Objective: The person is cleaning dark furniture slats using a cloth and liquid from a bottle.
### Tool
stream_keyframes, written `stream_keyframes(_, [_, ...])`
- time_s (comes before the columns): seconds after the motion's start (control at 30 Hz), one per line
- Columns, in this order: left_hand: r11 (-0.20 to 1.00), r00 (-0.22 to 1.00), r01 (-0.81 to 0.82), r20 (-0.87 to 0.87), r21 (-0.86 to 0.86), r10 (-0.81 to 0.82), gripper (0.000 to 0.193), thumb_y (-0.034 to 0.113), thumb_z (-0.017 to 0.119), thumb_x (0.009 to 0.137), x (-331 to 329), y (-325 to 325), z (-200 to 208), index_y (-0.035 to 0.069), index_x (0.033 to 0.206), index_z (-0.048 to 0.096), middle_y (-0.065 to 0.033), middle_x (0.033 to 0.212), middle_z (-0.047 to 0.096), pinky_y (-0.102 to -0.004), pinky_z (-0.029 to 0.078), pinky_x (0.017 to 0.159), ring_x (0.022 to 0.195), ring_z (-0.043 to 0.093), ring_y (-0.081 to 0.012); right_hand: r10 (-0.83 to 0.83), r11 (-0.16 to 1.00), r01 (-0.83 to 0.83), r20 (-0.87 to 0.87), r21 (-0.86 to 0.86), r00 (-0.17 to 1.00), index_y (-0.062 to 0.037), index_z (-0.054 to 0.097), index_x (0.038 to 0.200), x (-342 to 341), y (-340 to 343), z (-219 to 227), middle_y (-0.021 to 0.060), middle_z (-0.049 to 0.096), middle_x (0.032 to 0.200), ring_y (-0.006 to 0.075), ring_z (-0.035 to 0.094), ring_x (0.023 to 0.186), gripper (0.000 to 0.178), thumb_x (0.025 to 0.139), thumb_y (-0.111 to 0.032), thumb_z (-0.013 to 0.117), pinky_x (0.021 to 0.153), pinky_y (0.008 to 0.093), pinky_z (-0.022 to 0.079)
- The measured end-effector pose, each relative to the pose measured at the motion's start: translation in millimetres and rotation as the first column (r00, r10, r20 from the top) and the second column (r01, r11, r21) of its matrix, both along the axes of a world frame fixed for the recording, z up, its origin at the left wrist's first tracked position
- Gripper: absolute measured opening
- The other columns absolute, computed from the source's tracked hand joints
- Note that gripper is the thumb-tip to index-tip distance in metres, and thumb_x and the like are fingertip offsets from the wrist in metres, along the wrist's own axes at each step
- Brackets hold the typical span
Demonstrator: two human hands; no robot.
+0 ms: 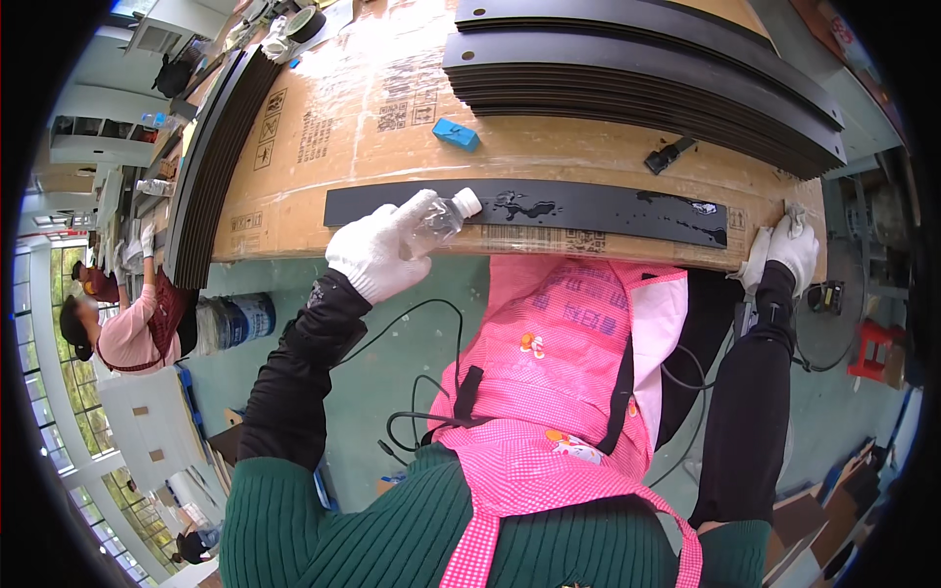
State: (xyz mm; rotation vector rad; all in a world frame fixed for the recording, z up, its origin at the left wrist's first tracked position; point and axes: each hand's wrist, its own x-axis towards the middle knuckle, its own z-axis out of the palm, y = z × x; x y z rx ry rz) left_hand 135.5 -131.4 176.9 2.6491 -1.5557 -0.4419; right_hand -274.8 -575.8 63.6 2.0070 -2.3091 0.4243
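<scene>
My left hand [377, 250], in a white knit glove, is closed round a small clear plastic bottle [441, 218]. The bottle is tilted, its white cap pointing up and right over a long black panel [392, 201]. The panel lies flat along the table's near edge. Puddles of clear liquid [529, 208] show on its middle and right part. At the table's right corner, beyond the panel's end, my gloved right hand [796, 250] is closed on a whitish cloth [755, 260], partly hidden by the fingers.
Stacks of black panels [627, 78] fill the back right, and another stack [221, 157] stands at the left. A blue block [456, 134] and a black clamp-like tool [669, 155] lie on the cardboard-covered table [333, 127]. Another person [132, 328] works at the far left.
</scene>
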Motion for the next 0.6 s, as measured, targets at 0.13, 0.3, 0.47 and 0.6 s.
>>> stream_keyframes(0.13, [0.962, 0.975, -0.146, -0.199, -0.232, 0.100, 0.084, 0.013, 0.080, 0.076, 15.0, 19.2, 5.7, 0.014, 0.155, 0.051, -0.0117, 0.123, 0.071, -0.0376, 0.058, 0.093, 0.105, 0.073, -0.0254, -0.001, 0.999, -0.001, 0.036, 0.053, 0.999, -0.0112, 0.074, 0.123, 6.7, 1.5, 0.2, 0.0246, 0.071, 0.125, 0.0474, 0.066, 0.117, 0.053, 0.095, -0.053, 0.057, 0.100, 0.0561, 0.052])
stream_keyframes(0.3, [0.663, 0.904, -0.340, -0.427, -0.667, 0.033, 0.090, 0.006, 0.083, 0.075, 49.9, 18.1, 5.0, 0.001, 0.157, 0.045, -0.0140, 0.128, 0.070, -0.0338, 0.054, 0.101, 0.116, 0.068, -0.0187, 0.051, 0.997, -0.053, -0.028, -0.061, 0.998, -0.0066, 0.075, 0.121, -19.5, -13.0, -14.2, 0.0284, 0.072, 0.121, 0.0508, 0.065, 0.116, 0.056, 0.097, -0.054, 0.057, 0.101, 0.0578, 0.051])
stream_keyframes(0.47, [0.454, 0.843, -0.501, -0.534, -0.737, 0.063, 0.073, 0.004, 0.086, 0.079, 123.5, -4.9, -6.3, 0.000, 0.142, 0.049, -0.0111, 0.120, 0.070, -0.0348, 0.058, 0.096, 0.108, 0.070, -0.0199, 0.051, 0.998, -0.052, -0.018, -0.040, 0.999, -0.0076, 0.074, 0.123, -12.2, -10.6, -13.1, 0.0276, 0.071, 0.121, 0.0498, 0.066, 0.116, 0.056, 0.096, -0.054, 0.057, 0.102, 0.0571, 0.050])
stream_keyframes(0.6, [0.340, 0.886, -0.463, -0.436, -0.819, 0.157, 0.062, 0.001, 0.086, 0.083, 162.1, -34.8, -55.5, 0.003, 0.135, 0.050, -0.0086, 0.118, 0.068, -0.0358, 0.058, 0.096, 0.107, 0.068, -0.0189, 0.041, 0.998, -0.042, -0.034, -0.044, 0.999, -0.0095, 0.074, 0.122, -23.0, -20.1, -14.5, 0.0279, 0.071, 0.122, 0.0495, 0.065, 0.116, 0.055, 0.096, -0.056, 0.059, 0.103, 0.0575, 0.049])
